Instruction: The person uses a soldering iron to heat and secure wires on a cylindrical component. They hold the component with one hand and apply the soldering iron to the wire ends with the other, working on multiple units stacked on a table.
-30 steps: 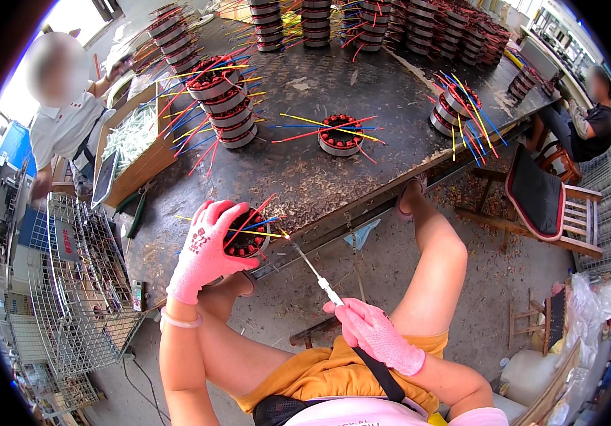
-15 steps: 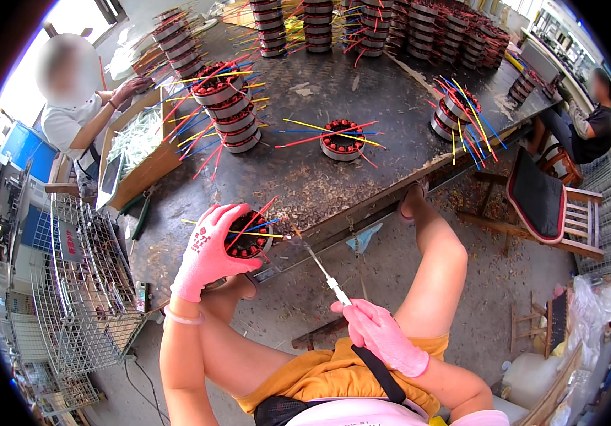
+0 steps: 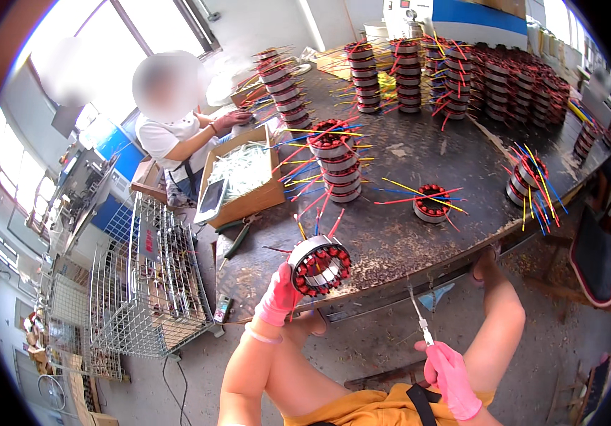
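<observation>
- The silver metal ring with red-wound coils (image 3: 323, 255) is raised over the near edge of the dark, scuffed tabletop (image 3: 405, 177), tilted with its open middle toward the person.
- The left hand in a pink knit glove (image 3: 277, 297) is curled around the ring's lower left side; some fingers are hidden behind it, so how tightly they press is hard to tell.
- The right hand, also pink-gloved (image 3: 450, 373), is closed on a slim white-handled tool with a thin shaft (image 3: 425, 330), its tip apart from the ring.
- The ring looks dense and stiff, probably fairly heavy, and its smooth outer band might slip. That band seems the safest hold; the coils look easier to damage.
- Thin red, blue and yellow wire leads (image 3: 336, 222) poke out beyond it, likely bendy and quick to snag.
- Past it stand a leaning stack of similar rings (image 3: 339, 174), its leads fanned outward, and a brown open box of white tubes (image 3: 263, 199). Dark-handled pliers (image 3: 236, 241) lie nearby.
</observation>
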The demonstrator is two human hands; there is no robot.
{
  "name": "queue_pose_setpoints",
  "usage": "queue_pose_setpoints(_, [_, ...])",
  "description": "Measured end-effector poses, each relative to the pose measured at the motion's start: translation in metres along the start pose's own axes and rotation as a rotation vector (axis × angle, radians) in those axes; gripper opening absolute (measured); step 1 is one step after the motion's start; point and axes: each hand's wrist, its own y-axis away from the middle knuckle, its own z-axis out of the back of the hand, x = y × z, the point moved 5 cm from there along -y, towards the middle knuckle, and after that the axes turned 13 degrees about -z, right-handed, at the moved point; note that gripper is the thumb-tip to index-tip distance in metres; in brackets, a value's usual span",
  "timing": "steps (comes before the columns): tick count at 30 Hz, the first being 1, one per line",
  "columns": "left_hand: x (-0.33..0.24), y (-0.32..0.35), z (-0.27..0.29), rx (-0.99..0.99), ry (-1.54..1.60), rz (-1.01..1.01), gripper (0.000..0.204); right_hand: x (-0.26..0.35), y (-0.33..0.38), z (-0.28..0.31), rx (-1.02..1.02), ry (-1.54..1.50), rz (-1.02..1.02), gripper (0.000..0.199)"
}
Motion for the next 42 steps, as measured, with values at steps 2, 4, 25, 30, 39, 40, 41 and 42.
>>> queue_pose_setpoints(2, [-0.003,0.003,0.0,0.006,-0.014,-0.012,0.09,0.001,-0.001,-0.002,0.008,0.006,0.009,0.03])
queue_pose_setpoints(4, [-0.002,0.003,0.001,0.009,0.026,-0.009,0.088,0.001,-0.003,-0.003,0.015,0.007,0.013,0.03])
queue_pose_setpoints(25, [-0.036,0.005,-0.08,0.108,0.031,0.204,0.128,-0.002,-0.006,-0.003,0.01,0.008,0.02,0.028])
queue_pose_setpoints(30, [-0.038,0.013,-0.08,0.064,0.027,0.223,0.127,-0.002,-0.007,-0.004,0.028,0.022,0.034,0.03])
queue_pose_setpoints(39, [-0.034,0.013,-0.077,0.082,0.07,0.253,0.128,-0.001,-0.006,-0.006,0.003,0.061,0.019,0.032])
queue_pose_setpoints(40, [-0.034,0.013,-0.077,0.087,0.065,0.246,0.128,-0.001,-0.006,-0.005,0.003,0.06,0.019,0.032])
queue_pose_setpoints(41, [-0.034,0.013,-0.076,0.084,0.053,0.241,0.128,-0.001,-0.005,-0.006,0.004,0.059,0.019,0.032])
queue_pose_setpoints(42, [-0.034,0.014,-0.076,0.081,0.042,0.236,0.127,0.0,-0.005,-0.006,0.005,0.057,0.02,0.032])
